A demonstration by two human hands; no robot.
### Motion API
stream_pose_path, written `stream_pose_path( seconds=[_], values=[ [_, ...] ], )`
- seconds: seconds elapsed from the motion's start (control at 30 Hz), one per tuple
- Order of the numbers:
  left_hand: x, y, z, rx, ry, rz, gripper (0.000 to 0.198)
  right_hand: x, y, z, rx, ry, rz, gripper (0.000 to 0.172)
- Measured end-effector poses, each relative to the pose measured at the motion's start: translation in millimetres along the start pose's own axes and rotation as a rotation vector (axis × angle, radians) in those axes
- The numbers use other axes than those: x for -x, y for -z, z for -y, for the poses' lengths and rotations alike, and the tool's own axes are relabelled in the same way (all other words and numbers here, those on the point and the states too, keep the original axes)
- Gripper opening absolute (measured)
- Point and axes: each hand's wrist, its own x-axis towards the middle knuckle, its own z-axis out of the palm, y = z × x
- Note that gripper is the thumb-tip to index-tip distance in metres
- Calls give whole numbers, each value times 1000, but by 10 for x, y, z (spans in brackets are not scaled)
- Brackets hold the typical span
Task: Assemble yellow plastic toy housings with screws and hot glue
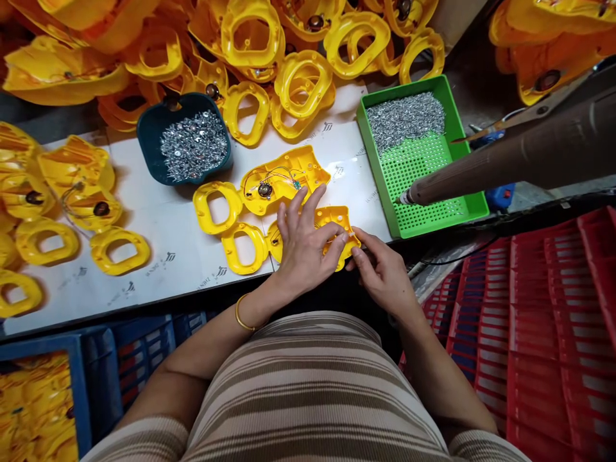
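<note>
Status of work: a yellow shell half lies at the near edge of the white desk, under both hands. Directly behind it sits an open yellow housing with a small round speaker and thin wires exposed — this unit appears not yet closed. Two yellow ring frames lie just left of the hands. Heaps of further yellow parts fill the back of the desk and its left side, so a large share of the stock looks unassembled. A dark tray of screws and a green perforated tray, part-filled with screws, stand behind and to the right.

Hand pose: the left hand rests flat on the shell half, fingers spread, thumb tip pressing its near edge — a holding-down contact, not a closed grip. The right hand pinches the shell's right corner between thumb and fingers, a closed grip.
</note>
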Motion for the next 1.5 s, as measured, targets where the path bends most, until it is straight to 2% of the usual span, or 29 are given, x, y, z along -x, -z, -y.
stream_pose_path(
  seconds=[0.1, 0.27, 0.47, 0.63, 0.8, 0.87, 0.97, 1.07, 1.2, 1.33, 1.4, 1.5],
  values=[
    [0, -33, 5, -10, -20, -10, 18, -20, -4, -14, -78, -53, -11, 51],
    [80, -61, 4, 32, -85, -54, 17, -99, -5, -44, -424, -201, 63, 65],
    [262, 1, 71, 144, -185, -153, 19, -123, -25, 60, -563, -266, 261, 54],
    [328, 135, 186, 167, -227, -173, 18, -87, -120, 141, -580, -214, 291, 49],
    [216, 385, 367, 219, -296, -28, 14, -130, -153, 158, -539, -223, 381, 49],
    [119, 457, 452, 237, -350, 30, 26, -175, -140, 174, -503, -223, 416, 50],
    [-42, 481, 581, 161, -502, 74, 42, -261, -114, 208, -453, -214, 453, 50],
    [-174, 412, 696, 60, -655, 28, 38, -347, -110, 226, -402, -188, 481, 48],
    [-274, 294, 782, -43, -732, -24, 35, -422, -141, 178, -346, -147, 462, 45],
    [-314, 299, 782, -94, -683, 9, 38, -448, -51, 156, -145, -79, 420, 43],
    [-301, 358, 769, -84, -650, 32, 38, -488, 61, 252, 53, 54, 309, 41],
    [-223, 479, 766, -67, -641, 36, 39, -646, 168, 555, 331, 346, 30, 31]
  ],
)
